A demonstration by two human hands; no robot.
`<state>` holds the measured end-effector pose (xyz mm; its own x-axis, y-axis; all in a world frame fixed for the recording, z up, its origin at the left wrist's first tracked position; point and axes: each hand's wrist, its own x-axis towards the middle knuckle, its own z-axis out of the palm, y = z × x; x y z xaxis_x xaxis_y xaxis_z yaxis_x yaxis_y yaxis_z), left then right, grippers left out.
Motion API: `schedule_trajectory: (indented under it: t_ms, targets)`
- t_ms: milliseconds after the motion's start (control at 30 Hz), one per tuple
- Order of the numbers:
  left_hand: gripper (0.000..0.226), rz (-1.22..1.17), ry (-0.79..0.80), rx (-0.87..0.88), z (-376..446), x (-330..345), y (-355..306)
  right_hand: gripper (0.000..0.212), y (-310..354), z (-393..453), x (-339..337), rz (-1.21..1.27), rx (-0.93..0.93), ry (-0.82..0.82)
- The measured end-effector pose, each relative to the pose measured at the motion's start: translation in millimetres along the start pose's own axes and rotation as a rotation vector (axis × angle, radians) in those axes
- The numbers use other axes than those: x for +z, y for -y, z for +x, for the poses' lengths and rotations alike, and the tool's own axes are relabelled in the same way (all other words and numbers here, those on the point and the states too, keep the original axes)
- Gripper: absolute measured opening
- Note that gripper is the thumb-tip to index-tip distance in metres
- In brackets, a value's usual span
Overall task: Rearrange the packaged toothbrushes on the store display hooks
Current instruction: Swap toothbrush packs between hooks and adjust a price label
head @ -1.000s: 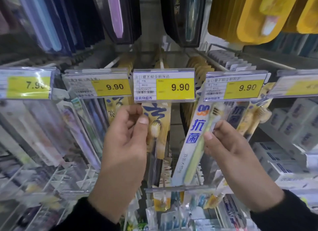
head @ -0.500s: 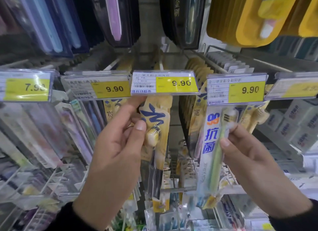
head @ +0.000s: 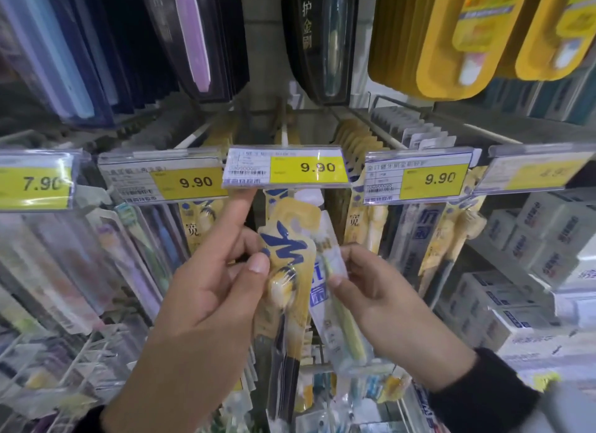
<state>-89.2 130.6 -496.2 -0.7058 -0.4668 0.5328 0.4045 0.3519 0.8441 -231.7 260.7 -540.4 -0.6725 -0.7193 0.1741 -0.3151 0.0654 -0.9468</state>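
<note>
My left hand [head: 206,306] pinches a yellow toothbrush pack with blue lettering [head: 290,271] between thumb and curled fingers, while its index finger points up and touches the underside of the middle 9.90 price tag [head: 287,168]. My right hand [head: 383,303] grips a white-and-blue toothbrush pack with a green brush [head: 335,300], held tilted right behind the yellow pack. Both packs sit just under the middle display hook [head: 283,135]. The white pack's top is partly hidden by the yellow one.
More yellow packs [head: 361,219] and white-blue packs [head: 416,239] hang on the hooks to the right. Clear packs fill the left hooks [head: 96,255]. Black packs [head: 316,39] and yellow packs [head: 451,39] hang above. White boxes [head: 532,255] are stacked at the right.
My right hand has brought the white-blue pack leftward from under the right 9.90 tag to beside the yellow pack. My left index finger has risen and tipped the middle price tag up.
</note>
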Motion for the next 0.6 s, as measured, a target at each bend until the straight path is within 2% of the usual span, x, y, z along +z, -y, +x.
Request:
schedule_trajectory:
  t_ms: [167, 300, 533, 600]
  targets:
    - [0.069, 0.054, 0.018, 0.045, 2.9, -5.0, -1.2, 0.019, 1.7, -6.9, 2.7, 0.016, -0.009, 0.029]
    - [0.065, 0.054, -0.008, 0.037, 3.0, -2.2, 1.1, 0.019, 1.4, -10.8, -2.4, 0.003, -0.011, -0.025]
    - [0.019, 0.152, -0.051, -0.034, 7.7, 7.7, 12.2, 0.018, 8.1, -21.9, -30.1, -0.007, -0.036, -0.115]
    - [0.017, 0.199, -0.105, -0.057, 11.6, 11.9, 16.2, 0.019, 7.3, -23.5, -36.0, -0.016, -0.045, -0.128]
